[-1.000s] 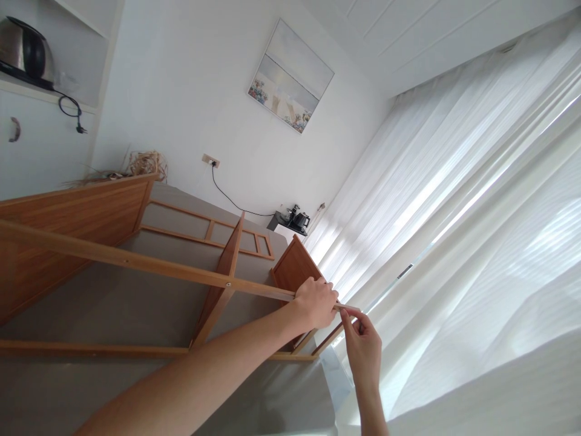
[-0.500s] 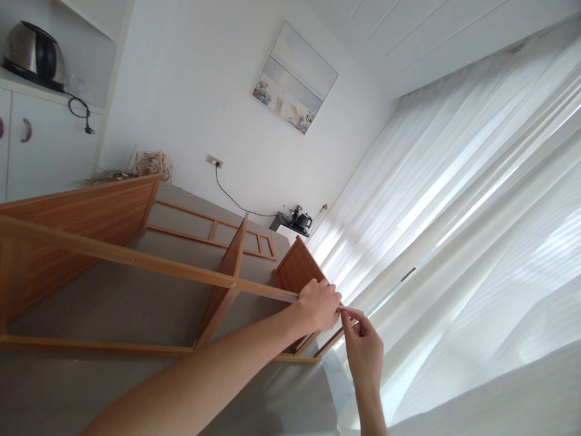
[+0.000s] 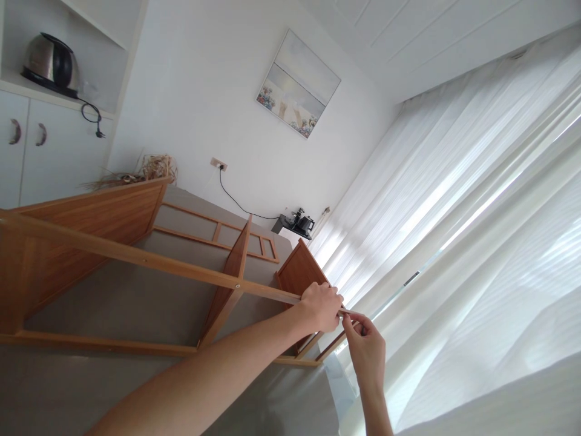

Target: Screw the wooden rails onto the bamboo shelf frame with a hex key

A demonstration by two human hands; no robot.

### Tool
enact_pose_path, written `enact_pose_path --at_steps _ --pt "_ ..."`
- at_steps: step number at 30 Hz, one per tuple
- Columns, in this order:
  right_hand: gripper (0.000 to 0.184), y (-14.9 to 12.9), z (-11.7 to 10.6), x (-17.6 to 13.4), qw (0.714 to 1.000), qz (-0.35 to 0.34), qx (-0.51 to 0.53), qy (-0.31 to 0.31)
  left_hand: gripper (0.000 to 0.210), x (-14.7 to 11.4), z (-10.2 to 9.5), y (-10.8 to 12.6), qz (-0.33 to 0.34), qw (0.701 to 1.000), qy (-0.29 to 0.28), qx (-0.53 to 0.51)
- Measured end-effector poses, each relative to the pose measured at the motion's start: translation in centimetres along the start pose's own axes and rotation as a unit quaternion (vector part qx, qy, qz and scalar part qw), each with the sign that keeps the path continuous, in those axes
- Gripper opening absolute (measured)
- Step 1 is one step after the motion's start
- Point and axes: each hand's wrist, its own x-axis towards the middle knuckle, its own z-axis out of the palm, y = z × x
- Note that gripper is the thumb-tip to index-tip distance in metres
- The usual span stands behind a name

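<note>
A brown wooden shelf frame (image 3: 190, 265) lies on its side, with panels set across it. Its long upper rail runs from the left to my hands at the far right end. My left hand (image 3: 321, 307) is closed around this rail close to its end, beside the small end panel (image 3: 294, 264). Just beyond it, my right hand (image 3: 367, 345) has thumb and forefinger pinched together at the rail's tip. Whatever sits between those fingertips is too small to make out. A screw head (image 3: 238, 285) shows in the rail at the middle panel (image 3: 233, 254).
The frame rests on a grey surface (image 3: 158, 297). Behind it lies a flat ladder-like wooden frame (image 3: 204, 236). White curtains (image 3: 454, 290) hang close on the right. Dried stalks (image 3: 157, 168), a kettle (image 3: 52, 65) and a black coffee maker (image 3: 303, 224) are farther back.
The view has shifted slightly, so the room appears a little lower and farther right. Both hands stay at the rail's end with nearly the same hold.
</note>
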Motion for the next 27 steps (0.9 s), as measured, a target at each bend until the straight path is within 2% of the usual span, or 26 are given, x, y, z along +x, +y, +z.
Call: enact_pose_path --at_steps 6,16,27 --pt "0.034 0.13 -0.2 -0.16 1.0 0.004 -0.023 0.003 0.038 -0.16 -0.29 0.02 -0.002 1.0 -0.004 -0.008" --pt "0.049 -0.14 -0.32 -0.6 0.999 -0.026 -0.03 0.002 0.039 -0.19 -0.04 0.06 -0.004 1.0 -0.006 -0.009" --pt "0.036 -0.03 0.11 -0.41 0.999 -0.007 -0.046 0.011 0.034 -0.15 -0.11 -0.05 0.005 1.0 -0.014 -0.018"
